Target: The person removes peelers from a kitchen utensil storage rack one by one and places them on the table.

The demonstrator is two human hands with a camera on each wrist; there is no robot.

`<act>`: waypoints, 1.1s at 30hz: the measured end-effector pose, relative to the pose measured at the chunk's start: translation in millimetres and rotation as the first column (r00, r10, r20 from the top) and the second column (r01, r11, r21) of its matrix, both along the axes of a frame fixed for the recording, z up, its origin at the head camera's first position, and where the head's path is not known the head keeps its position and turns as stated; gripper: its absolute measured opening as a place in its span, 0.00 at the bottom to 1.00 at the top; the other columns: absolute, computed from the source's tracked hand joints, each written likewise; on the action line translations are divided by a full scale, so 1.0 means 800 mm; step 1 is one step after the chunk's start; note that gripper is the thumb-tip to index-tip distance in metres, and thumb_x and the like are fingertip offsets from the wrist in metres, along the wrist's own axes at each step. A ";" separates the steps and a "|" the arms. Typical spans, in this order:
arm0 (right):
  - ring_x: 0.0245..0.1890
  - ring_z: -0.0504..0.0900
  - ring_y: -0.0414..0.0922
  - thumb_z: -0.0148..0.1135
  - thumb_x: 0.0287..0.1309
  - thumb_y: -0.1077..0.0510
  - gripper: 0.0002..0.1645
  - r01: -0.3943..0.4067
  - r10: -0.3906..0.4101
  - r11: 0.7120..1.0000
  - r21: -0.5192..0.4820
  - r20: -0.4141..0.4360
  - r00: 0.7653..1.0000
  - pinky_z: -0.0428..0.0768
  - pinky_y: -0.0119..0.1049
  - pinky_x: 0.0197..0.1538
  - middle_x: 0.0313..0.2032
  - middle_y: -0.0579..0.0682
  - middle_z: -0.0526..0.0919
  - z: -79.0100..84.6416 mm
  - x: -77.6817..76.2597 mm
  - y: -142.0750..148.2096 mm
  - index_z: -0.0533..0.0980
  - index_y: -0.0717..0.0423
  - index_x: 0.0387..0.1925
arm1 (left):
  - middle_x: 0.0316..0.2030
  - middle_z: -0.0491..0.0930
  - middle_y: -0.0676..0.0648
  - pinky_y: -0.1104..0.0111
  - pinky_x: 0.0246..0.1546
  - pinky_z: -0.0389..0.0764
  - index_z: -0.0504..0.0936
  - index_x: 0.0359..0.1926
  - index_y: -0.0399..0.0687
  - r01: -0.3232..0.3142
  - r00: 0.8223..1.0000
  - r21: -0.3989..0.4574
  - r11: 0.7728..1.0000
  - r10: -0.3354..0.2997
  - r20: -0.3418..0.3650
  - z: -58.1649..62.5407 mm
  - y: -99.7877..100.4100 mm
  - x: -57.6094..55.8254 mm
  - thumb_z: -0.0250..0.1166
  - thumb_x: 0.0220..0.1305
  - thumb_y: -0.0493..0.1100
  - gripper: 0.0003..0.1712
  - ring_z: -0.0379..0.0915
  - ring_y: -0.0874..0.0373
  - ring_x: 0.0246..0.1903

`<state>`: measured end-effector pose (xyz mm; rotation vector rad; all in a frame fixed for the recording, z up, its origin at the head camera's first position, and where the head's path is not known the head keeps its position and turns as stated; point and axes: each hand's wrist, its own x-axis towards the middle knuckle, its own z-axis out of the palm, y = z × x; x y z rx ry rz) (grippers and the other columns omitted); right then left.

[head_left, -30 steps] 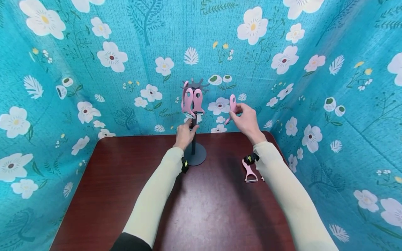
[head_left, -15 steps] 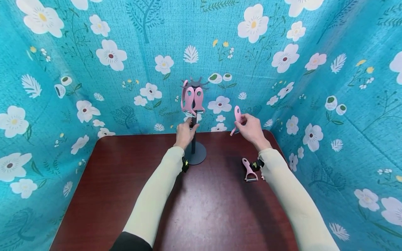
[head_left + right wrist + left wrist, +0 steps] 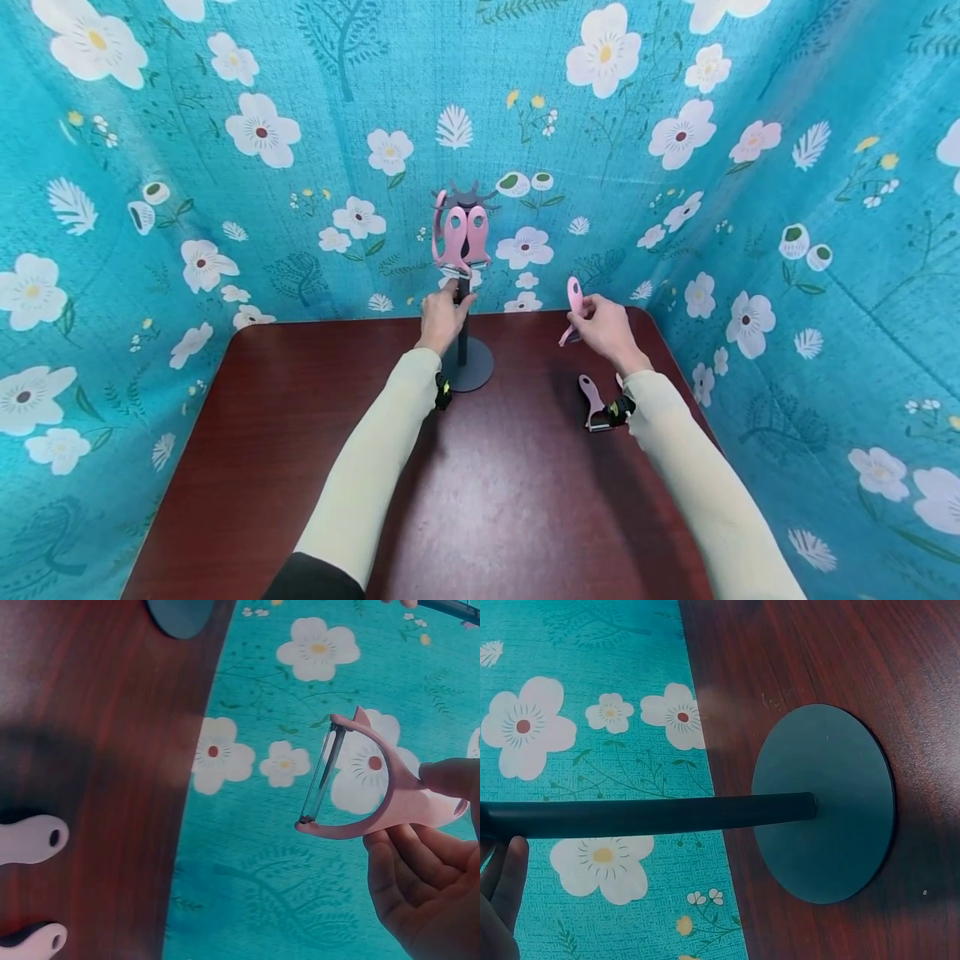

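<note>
Fingers (image 3: pixel 385 877) of the right hand (image 3: pixel 606 327) are pinched on a pink peeler (image 3: pixel 407 801), blade (image 3: pixel 323 775) clear; stand (image 3: pixel 667 817) is gripped by the left hand (image 3: pixel 442 318), probably against wobble.

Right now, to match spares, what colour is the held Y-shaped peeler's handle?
Pink handle, clearest in right wrist view.

Pink peeler (image 3: pixel 409 801); dark stand (image 3: pixel 705 814); red-brown table (image 3: pixel 480 500); white-flowered turquoise cloth (image 3: pixel 300 204).
</note>
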<state>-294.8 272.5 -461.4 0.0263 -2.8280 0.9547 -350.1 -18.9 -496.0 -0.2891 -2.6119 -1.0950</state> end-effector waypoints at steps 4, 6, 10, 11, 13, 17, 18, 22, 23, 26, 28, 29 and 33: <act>0.34 0.77 0.52 0.63 0.59 0.51 0.23 0.005 -0.005 1.000 0.020 0.005 1.000 0.77 0.45 0.38 0.37 0.59 0.81 -0.008 0.003 0.004 0.73 0.64 0.49 | 0.36 0.83 0.45 0.61 0.29 0.79 0.76 0.41 0.48 -0.007 1.000 0.000 1.000 0.007 0.000 0.002 0.001 0.001 0.60 0.66 0.55 0.16 0.80 0.51 0.29; 0.35 0.78 0.52 0.63 0.58 0.51 0.23 0.007 -0.007 1.000 0.026 0.012 1.000 0.76 0.45 0.39 0.36 0.58 0.81 -0.012 0.004 0.005 0.73 0.64 0.49 | 0.36 0.83 0.45 0.61 0.29 0.79 0.75 0.40 0.48 -0.010 1.000 -0.002 1.000 0.010 -0.003 0.003 0.001 0.002 0.60 0.66 0.54 0.15 0.80 0.51 0.28; 0.34 0.78 0.51 0.64 0.58 0.51 0.23 0.004 -0.006 0.999 0.034 0.046 0.999 0.77 0.45 0.38 0.34 0.57 0.81 -0.021 0.007 0.009 0.74 0.63 0.49 | 0.34 0.83 0.45 0.61 0.27 0.78 0.75 0.39 0.48 -0.013 1.000 0.002 1.000 0.013 -0.018 0.003 0.003 0.003 0.62 0.65 0.52 0.12 0.79 0.51 0.26; 0.34 0.78 0.51 0.64 0.58 0.51 0.23 0.004 -0.006 0.999 0.037 0.052 0.999 0.77 0.44 0.37 0.34 0.57 0.80 -0.024 0.008 0.010 0.74 0.63 0.49 | 0.33 0.83 0.46 0.61 0.26 0.78 0.75 0.38 0.48 -0.014 1.000 0.003 1.000 0.014 -0.023 0.003 0.003 0.003 0.62 0.65 0.51 0.12 0.79 0.52 0.25; 0.33 0.78 0.51 0.64 0.57 0.52 0.23 0.005 -0.007 0.999 0.038 0.062 0.998 0.77 0.44 0.36 0.33 0.57 0.80 -0.029 0.009 0.011 0.73 0.64 0.49 | 0.32 0.83 0.46 0.61 0.25 0.78 0.75 0.38 0.48 -0.014 0.999 0.005 1.000 0.015 -0.033 0.002 0.003 0.003 0.63 0.64 0.50 0.11 0.78 0.52 0.24; 0.31 0.77 0.50 0.65 0.57 0.51 0.23 0.004 -0.008 0.999 0.049 0.074 0.997 0.77 0.43 0.35 0.31 0.56 0.80 -0.037 0.011 0.013 0.74 0.64 0.48 | 0.31 0.82 0.47 0.61 0.25 0.77 0.75 0.38 0.48 -0.023 0.999 -0.010 1.000 0.022 -0.043 0.002 0.003 0.003 0.61 0.65 0.52 0.12 0.77 0.53 0.23; 0.31 0.77 0.50 0.64 0.58 0.51 0.23 0.002 -0.006 0.999 0.048 0.079 0.997 0.77 0.43 0.35 0.31 0.57 0.80 -0.039 0.012 0.013 0.74 0.64 0.48 | 0.31 0.82 0.47 0.61 0.25 0.77 0.75 0.38 0.48 -0.023 0.999 -0.009 1.000 0.022 -0.043 0.002 0.003 0.003 0.61 0.65 0.52 0.13 0.77 0.53 0.23; 0.30 0.78 0.49 0.64 0.58 0.51 0.22 -0.002 -0.004 0.999 0.050 0.109 0.994 0.76 0.43 0.35 0.30 0.56 0.80 -0.045 0.016 0.012 0.74 0.64 0.47 | 0.29 0.81 0.47 0.62 0.24 0.77 0.75 0.39 0.48 -0.027 0.999 -0.011 1.000 0.027 -0.043 0.003 0.003 0.004 0.60 0.66 0.53 0.14 0.76 0.54 0.22; 0.30 0.78 0.49 0.63 0.58 0.51 0.22 -0.001 -0.004 0.999 0.047 0.121 0.993 0.76 0.42 0.34 0.30 0.56 0.80 -0.046 0.017 0.012 0.73 0.64 0.46 | 0.29 0.80 0.47 0.61 0.24 0.76 0.75 0.39 0.48 -0.027 0.999 -0.007 1.000 0.027 -0.043 0.003 0.003 0.004 0.60 0.66 0.53 0.14 0.76 0.54 0.21; 0.29 0.78 0.48 0.63 0.58 0.51 0.22 -0.008 0.000 0.998 0.055 0.144 0.990 0.76 0.41 0.33 0.29 0.55 0.80 -0.051 0.020 0.011 0.74 0.63 0.45 | 0.26 0.78 0.48 0.62 0.23 0.76 0.74 0.39 0.48 -0.035 0.999 -0.014 0.999 0.034 -0.042 0.002 0.002 0.003 0.59 0.66 0.55 0.15 0.75 0.54 0.20; 0.29 0.78 0.48 0.63 0.57 0.50 0.22 -0.011 0.001 0.998 0.066 0.150 0.989 0.76 0.41 0.33 0.28 0.54 0.80 -0.055 0.022 0.010 0.74 0.63 0.45 | 0.26 0.77 0.49 0.62 0.23 0.76 0.73 0.39 0.48 -0.040 0.998 -0.021 0.999 0.040 -0.045 0.001 0.002 0.003 0.59 0.66 0.55 0.15 0.75 0.54 0.20; 0.28 0.78 0.48 0.63 0.57 0.50 0.22 -0.013 0.002 0.997 0.075 0.151 0.989 0.75 0.41 0.33 0.28 0.54 0.80 -0.058 0.023 0.010 0.74 0.64 0.45 | 0.25 0.77 0.49 0.62 0.23 0.76 0.73 0.39 0.48 -0.041 0.998 -0.020 0.999 0.040 -0.048 0.001 0.002 0.003 0.59 0.66 0.55 0.15 0.75 0.54 0.20; 0.28 0.78 0.48 0.64 0.57 0.51 0.22 -0.017 0.001 0.995 0.094 0.169 0.986 0.75 0.41 0.32 0.28 0.54 0.80 -0.068 0.029 0.011 0.74 0.65 0.45 | 0.25 0.76 0.48 0.61 0.24 0.75 0.73 0.39 0.47 -0.045 0.997 -0.024 0.999 0.044 -0.071 0.000 0.003 0.003 0.61 0.66 0.53 0.14 0.75 0.53 0.21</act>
